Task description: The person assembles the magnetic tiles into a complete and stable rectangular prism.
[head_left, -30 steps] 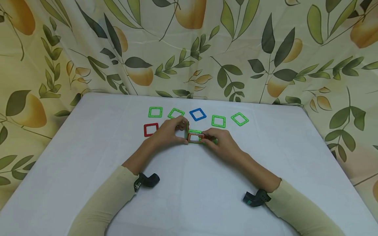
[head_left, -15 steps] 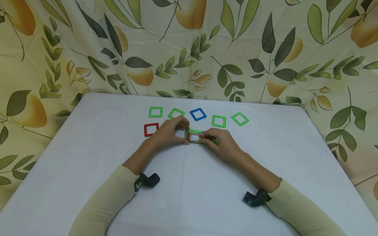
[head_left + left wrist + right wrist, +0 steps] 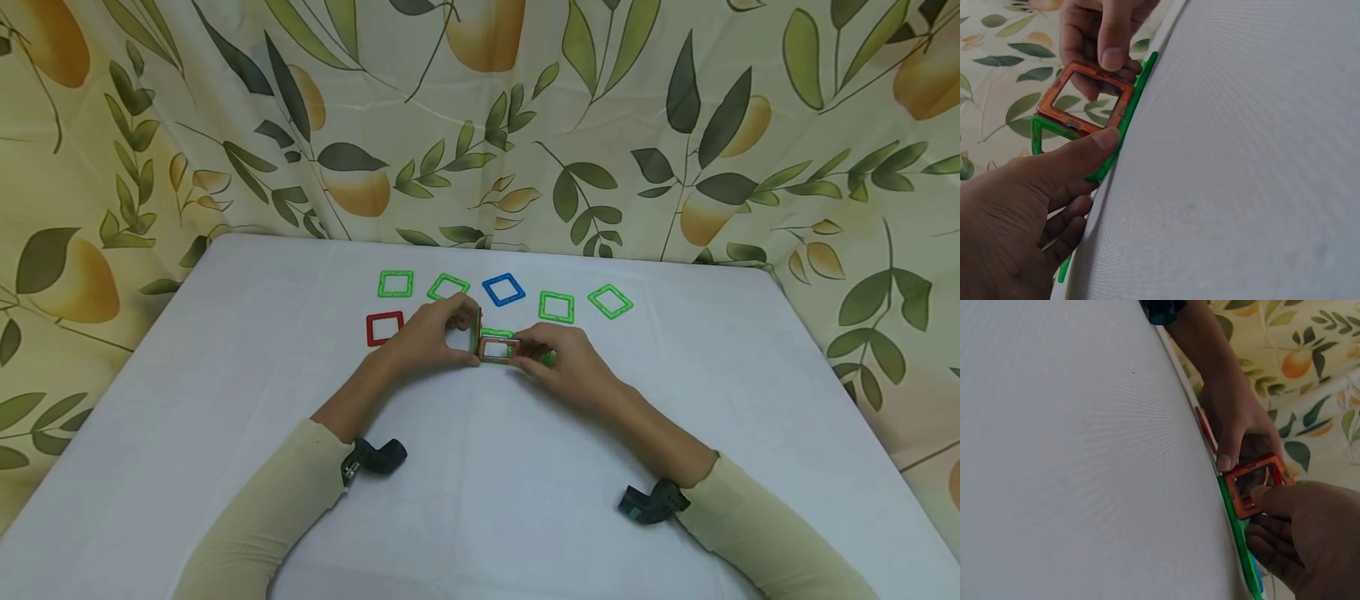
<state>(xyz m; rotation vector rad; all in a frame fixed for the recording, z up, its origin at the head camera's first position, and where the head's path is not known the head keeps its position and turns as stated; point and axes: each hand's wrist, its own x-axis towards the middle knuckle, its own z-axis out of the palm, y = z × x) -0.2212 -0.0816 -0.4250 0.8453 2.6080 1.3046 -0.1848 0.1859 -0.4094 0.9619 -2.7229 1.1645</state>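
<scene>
Low over the white table, several magnetic tiles stand joined. My left hand [image 3: 427, 333] grips an upright green magnetic tile [image 3: 1037, 134] on the left side, with its thumb at the lower corner where that tile meets an orange one. The orange magnetic tile [image 3: 1058, 87] stands up facing me. Its far edge is pinched by my right hand [image 3: 566, 354], whose thumb lies on the near face in the right wrist view. Beneath them a green tile [image 3: 1142, 80] lies flat on the table. Fingers hide part of the joined tiles, and a red piece shows behind the orange one.
Loose tiles lie flat behind the hands: a red square [image 3: 371, 330], a green square [image 3: 381, 284], a blue diamond-turned one [image 3: 487, 287], and more green ones, such as the green tile [image 3: 542, 307] and the rightmost green tile [image 3: 593, 297]. A patterned curtain [image 3: 480, 125] hangs behind the table.
Both hands stay almost still on the joined tiles. The right fingers have shifted very slightly at the orange tile's edge. The loose tiles keep their places.
</scene>
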